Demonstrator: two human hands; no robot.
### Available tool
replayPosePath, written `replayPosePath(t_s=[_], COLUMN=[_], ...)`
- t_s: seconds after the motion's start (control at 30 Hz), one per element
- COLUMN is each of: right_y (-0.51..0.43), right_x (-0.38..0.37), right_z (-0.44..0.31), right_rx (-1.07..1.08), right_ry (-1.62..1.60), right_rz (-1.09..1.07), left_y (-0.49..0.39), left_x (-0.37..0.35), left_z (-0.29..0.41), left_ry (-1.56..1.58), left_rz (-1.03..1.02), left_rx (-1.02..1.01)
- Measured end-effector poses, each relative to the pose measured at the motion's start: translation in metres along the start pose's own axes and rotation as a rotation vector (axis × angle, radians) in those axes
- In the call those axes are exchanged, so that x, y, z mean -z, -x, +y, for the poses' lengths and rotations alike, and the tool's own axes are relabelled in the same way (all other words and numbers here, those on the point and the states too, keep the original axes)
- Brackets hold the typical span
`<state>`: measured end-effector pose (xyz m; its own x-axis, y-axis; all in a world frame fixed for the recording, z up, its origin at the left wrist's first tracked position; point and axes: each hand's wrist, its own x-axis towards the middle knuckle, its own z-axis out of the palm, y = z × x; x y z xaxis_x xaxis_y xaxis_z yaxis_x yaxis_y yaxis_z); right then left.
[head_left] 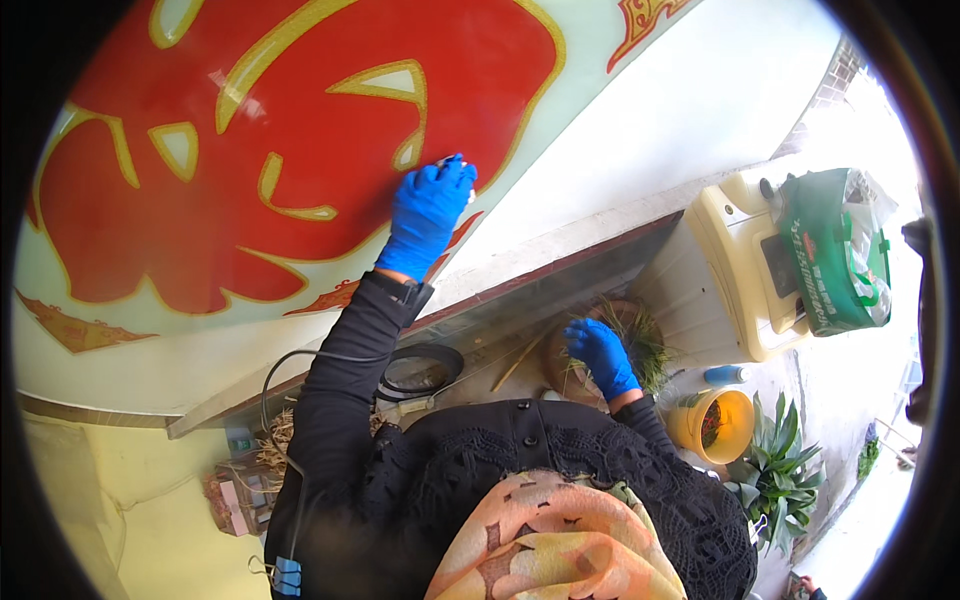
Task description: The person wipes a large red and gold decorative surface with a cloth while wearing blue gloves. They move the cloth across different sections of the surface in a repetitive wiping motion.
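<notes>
My left hand, in a blue disposable glove, presses a bunched white cloth against a glossy wall panel. Most of the cloth is hidden under the fingers. The panel carries a large red character with gold outlines on a pale ground, and my fingers rest near its lower right edge. Lower down, my right hand wears a matching glove. It hangs in front of my body with loosely bent fingers and nothing visible in it, in front of a round plant pot with grassy leaves.
A cream plastic appliance stands at right beside a green shopping bag bearing writing. Near my right arm are a yellow bucket and a broad-leaved plant. A black ring-shaped object lies below the wall. Another person's hand shows at lower right.
</notes>
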<state>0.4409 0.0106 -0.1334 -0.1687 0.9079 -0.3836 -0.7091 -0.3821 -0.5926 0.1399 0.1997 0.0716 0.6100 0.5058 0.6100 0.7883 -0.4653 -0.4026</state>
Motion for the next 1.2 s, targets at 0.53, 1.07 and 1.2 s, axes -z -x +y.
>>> replayPosePath(t_s=[0.53,1.07,1.2], right_y=[0.010,0.015,0.020], right_x=[0.068,0.063,0.070], right_z=[0.013,0.017,0.021], right_rx=[0.083,0.043,0.028], right_ry=[-0.125,-0.186,-0.181], right_rz=[0.027,0.063,0.046], left_y=[-0.032,-0.037,0.022], left_x=[-0.012,-0.015,0.006], left_z=[0.021,0.019,-0.015], left_ry=[-0.034,0.019,0.110], left_rz=[-0.019,-0.053,-0.044], left_rx=[-0.140,-0.205,-0.052])
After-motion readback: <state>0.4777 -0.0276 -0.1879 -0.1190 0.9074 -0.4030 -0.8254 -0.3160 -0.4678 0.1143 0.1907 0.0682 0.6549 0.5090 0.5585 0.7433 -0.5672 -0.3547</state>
